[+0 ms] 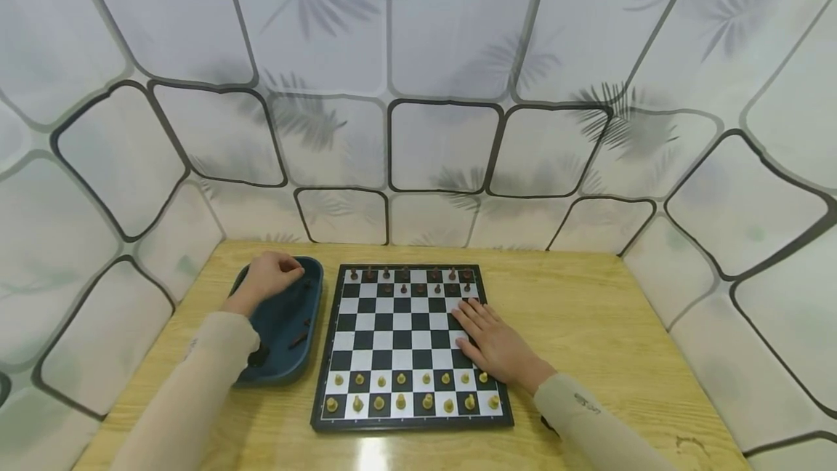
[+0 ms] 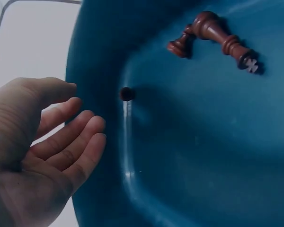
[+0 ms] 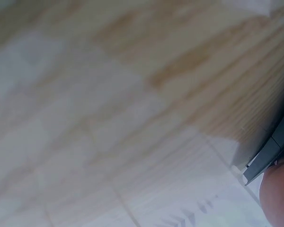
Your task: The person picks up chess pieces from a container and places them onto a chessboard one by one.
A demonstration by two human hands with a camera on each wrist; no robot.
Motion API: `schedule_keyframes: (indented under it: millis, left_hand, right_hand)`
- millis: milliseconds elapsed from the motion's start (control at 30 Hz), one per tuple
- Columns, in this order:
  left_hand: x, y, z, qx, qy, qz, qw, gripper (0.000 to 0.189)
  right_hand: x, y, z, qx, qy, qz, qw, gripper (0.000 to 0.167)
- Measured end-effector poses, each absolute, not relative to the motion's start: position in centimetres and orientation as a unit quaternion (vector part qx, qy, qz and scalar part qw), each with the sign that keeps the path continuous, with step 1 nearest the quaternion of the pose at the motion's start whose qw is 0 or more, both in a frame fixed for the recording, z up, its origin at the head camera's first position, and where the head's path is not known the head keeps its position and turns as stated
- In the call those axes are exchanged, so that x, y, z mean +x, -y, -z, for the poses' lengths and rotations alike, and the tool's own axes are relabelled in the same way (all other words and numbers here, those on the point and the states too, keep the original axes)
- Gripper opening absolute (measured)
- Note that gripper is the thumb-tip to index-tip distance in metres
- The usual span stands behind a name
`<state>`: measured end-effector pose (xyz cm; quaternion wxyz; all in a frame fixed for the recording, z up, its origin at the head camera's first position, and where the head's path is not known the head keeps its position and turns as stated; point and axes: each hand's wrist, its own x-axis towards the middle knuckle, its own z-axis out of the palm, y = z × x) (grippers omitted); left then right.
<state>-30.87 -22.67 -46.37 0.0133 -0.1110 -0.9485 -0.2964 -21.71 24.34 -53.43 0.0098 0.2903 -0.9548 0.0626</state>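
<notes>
My left hand [image 1: 267,278] hovers over the far end of a blue plastic tray [image 1: 277,329]. Its fingers are loosely bent, and the left wrist view shows nothing between them. Inside the tray lie a brown-red chess king [image 2: 222,40] and a smaller brown-red chess piece [image 2: 180,45]; a dark round-topped piece [image 2: 126,94] is nearest the fingertips. My right hand [image 1: 500,347] rests with straight fingers on the right edge of a black-and-white chessboard [image 1: 392,340]. Yellow chess pieces [image 1: 401,401] fill two near rows; dark red ones [image 1: 403,288] stand in the two far rows.
The tray stands just left of the board on a yellow wooden table [image 1: 588,325]. Patterned white walls [image 1: 445,144] enclose the table at the back and sides. In the right wrist view the board's dark edge [image 3: 272,149] shows beside the hand.
</notes>
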Motion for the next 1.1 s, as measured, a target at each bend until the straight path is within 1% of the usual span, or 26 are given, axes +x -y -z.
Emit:
schedule_keyframes:
  millis: [200, 467, 767, 1100]
  left_hand:
    - [-31.5, 22.5, 47.5, -0.109, 0.955, 0.274, 0.012, 0.023]
    - [-31.7, 22.3, 48.7, -0.068, 0.960, 0.272, -0.017, 0.023]
    - [-31.6, 22.4, 49.3, -0.063, 0.959, 0.275, -0.008, 0.025]
    - [-31.8, 22.4, 49.9, -0.044, 0.960, 0.274, -0.022, 0.027]
  right_hand:
    - [-21.7, -24.3, 53.4, 0.288, 0.956, -0.062, 0.010, 0.065]
    - [-21.8, -24.4, 53.6, 0.290, 0.955, -0.063, 0.007, 0.065]
    - [-22.0, -24.5, 53.8, 0.286, 0.956, -0.058, 0.001, 0.066]
    - [-22.1, -24.6, 54.0, 0.287, 0.956, -0.055, 0.003, 0.067]
